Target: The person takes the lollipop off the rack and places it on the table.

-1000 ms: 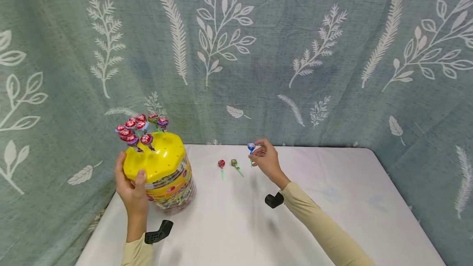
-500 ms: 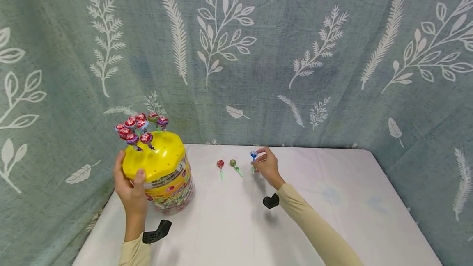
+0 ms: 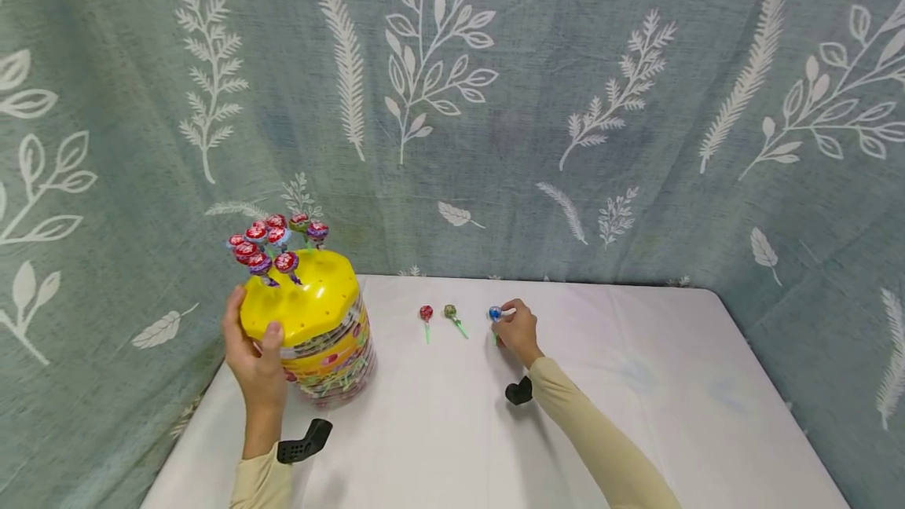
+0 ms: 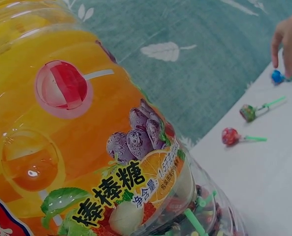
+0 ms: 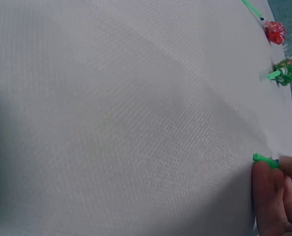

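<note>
At the left of the head view, my left hand (image 3: 258, 368) grips a large candy jar (image 3: 335, 364) near its top, thumb on the front side. Several wrapped lollipops (image 3: 286, 262) stand stick-down in the jar's yellow lid (image 3: 304, 301). Farther right, my right hand (image 3: 522, 332) pinches a blue lollipop (image 3: 495, 312) low over the white table. Its green stick (image 5: 265, 160) shows between thumb and fingers in the right wrist view. Beside it lie a green lollipop (image 3: 451, 311) and a red lollipop (image 3: 426, 313). My left fingers are out of the left wrist view, where the jar's printed label (image 4: 96, 137) fills much of the picture.
The white-covered table (image 3: 438, 430) ends at the back against a grey-green curtain (image 3: 523, 100) with a white leaf pattern. More lollipops show through the jar's clear lower wall (image 4: 214, 206).
My right hand has come down and slightly right with the blue lollipop, to table level beside the green one. The left hand stays on the jar.
</note>
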### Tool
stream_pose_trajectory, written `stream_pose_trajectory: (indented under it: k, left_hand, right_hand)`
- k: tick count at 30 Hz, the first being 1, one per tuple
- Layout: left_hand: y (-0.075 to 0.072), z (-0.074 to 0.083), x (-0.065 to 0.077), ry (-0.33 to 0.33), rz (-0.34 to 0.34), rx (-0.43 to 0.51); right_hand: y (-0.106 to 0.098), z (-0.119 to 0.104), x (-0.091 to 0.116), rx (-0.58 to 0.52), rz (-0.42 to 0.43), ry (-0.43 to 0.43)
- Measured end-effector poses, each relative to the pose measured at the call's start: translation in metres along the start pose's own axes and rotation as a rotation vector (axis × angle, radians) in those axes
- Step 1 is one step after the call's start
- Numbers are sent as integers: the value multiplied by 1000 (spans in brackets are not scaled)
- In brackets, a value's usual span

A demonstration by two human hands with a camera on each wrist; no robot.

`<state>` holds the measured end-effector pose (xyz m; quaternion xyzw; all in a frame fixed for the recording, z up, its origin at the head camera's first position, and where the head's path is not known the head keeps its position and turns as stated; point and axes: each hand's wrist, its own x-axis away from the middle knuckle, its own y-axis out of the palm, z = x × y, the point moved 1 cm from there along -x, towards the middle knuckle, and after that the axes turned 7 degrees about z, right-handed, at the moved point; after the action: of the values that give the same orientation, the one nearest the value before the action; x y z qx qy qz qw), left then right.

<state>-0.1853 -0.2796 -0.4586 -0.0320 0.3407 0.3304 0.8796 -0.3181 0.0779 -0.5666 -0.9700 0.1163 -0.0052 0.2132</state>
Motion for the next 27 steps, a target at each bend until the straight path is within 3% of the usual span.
stream_pose_trajectory:
  k: [13,20,27]
  left_hand:
    - [3,-5,2,-18,0,-4]
    - [0,-4,2,-19,16,-8]
    - [5,16,1,4,6,11]
  right_hand:
    - [-4,2,-2,30,45,-22]
    - [-11,-20,-1,-22,-3,-66]
    - [-14,-41,-1,-89,-63,-57]
